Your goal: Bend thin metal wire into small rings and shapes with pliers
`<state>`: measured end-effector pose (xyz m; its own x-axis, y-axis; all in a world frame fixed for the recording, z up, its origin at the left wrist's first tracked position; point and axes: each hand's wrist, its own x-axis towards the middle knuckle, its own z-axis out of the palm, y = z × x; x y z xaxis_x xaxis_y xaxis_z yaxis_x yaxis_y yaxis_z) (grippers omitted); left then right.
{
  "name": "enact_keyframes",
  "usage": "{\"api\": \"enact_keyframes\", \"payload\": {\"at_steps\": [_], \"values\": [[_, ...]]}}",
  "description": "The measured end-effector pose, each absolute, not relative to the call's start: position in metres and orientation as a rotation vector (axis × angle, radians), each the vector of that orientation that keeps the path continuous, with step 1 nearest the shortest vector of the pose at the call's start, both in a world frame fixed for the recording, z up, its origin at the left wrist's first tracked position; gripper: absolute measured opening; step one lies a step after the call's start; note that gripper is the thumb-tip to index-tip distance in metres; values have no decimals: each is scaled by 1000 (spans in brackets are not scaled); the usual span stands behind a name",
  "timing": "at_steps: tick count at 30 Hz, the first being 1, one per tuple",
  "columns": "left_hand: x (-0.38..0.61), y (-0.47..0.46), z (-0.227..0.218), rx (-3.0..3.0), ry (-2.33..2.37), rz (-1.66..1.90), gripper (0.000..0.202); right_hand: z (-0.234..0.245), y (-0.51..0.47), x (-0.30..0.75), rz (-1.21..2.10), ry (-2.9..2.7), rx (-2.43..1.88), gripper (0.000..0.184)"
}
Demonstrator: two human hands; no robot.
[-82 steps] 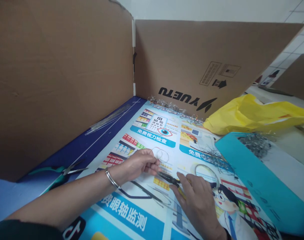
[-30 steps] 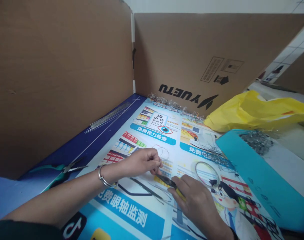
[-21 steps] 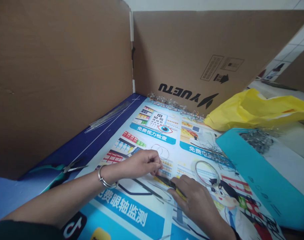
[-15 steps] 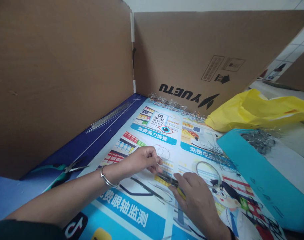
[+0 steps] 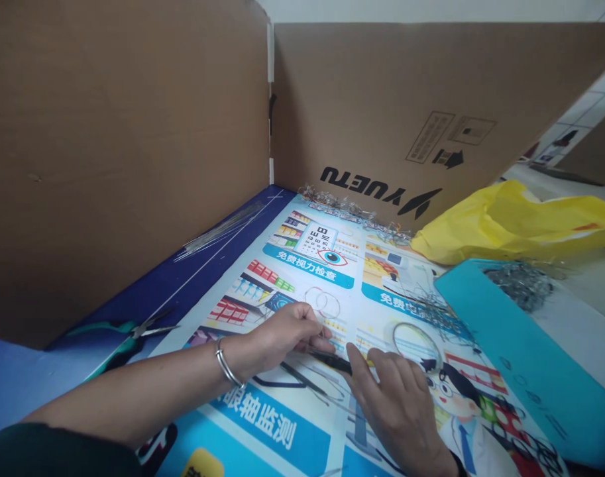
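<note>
- Surface [image 5: 14,391]: blue, overlaid with a printed poster [image 5: 262,430]. Cardboard screens [image 5: 133,132] stand along its left and far edges.
- Teal board [image 5: 505,344]: at the right edge.
- Left hand [image 5: 287,331]: mid-poster. It has slid slightly toward the front edge since half a second ago. Grip: thumb and forefinger pressed together on a fine wire [image 5: 316,346], barely visible.
- Right hand [image 5: 396,404]: nearer the front edge. Its fingers have flattened out, but its grip is closed on the small pliers [image 5: 332,361].
- Small pliers: the nose now lies level, touching the left fingertips. Judged: tool and wire are kept together, so the bending work on this piece is under way.
- Wire rings [image 5: 323,301]: two, just beyond the left hand.
</note>
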<state>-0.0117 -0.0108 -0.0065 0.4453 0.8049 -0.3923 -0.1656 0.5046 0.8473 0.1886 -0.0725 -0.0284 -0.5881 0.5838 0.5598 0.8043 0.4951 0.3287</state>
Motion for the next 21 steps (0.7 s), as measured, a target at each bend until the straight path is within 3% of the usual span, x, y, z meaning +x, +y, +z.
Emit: {"api": "enact_keyframes", "payload": {"at_steps": [21], "values": [[-9, -11, -8, 781, 915, 664, 18, -37, -72, 190, -736, -2383, -1169, 31]]}}
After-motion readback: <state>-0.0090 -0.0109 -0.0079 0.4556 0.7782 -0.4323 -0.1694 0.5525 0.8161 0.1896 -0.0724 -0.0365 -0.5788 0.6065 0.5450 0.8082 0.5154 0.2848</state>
